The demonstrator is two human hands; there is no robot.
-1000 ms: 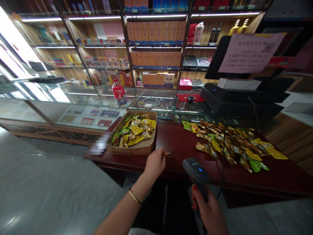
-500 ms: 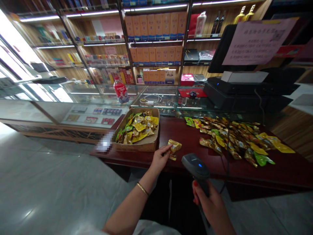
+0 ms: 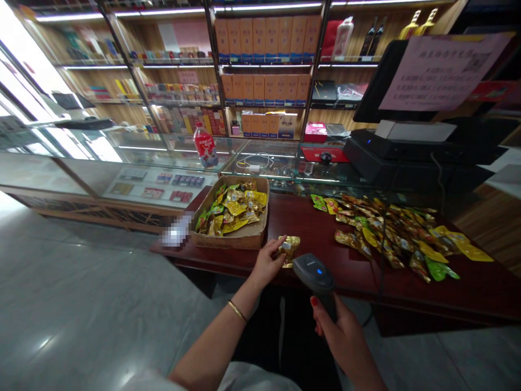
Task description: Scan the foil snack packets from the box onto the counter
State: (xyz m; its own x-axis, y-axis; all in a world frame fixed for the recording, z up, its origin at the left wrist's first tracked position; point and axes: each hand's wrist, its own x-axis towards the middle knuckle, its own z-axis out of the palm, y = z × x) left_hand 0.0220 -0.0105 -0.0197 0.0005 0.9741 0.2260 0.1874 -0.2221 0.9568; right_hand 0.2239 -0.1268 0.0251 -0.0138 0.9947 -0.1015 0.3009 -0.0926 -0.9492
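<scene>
A gold snack packet [image 3: 290, 247] lies at the front edge of the dark red table. My left hand [image 3: 268, 265] has its fingers on the packet's left side, the index finger stretched along its upper edge, holding it against the table. In my right hand [image 3: 340, 331] is a black barcode scanner [image 3: 313, 271] with a blue light, gripped by its handle. The scanner's head is just right of the packet, pointing toward it. Left of the packet stands an open cardboard box [image 3: 228, 243] with gold, yellow and green snack packets [image 3: 236, 208] inside.
A spread of similar packets [image 3: 391, 228] covers the table's right part. The scanner's cable hangs down across it. Behind are a glass counter with a red-labelled bottle [image 3: 205, 145], a white cable [image 3: 255, 167], and a monitor [image 3: 378, 87] with a pink paper sheet on it.
The scanner has moved left, closer to the packet. My left index finger has stretched out over the packet, which now lies flatter. The view has shifted slightly.
</scene>
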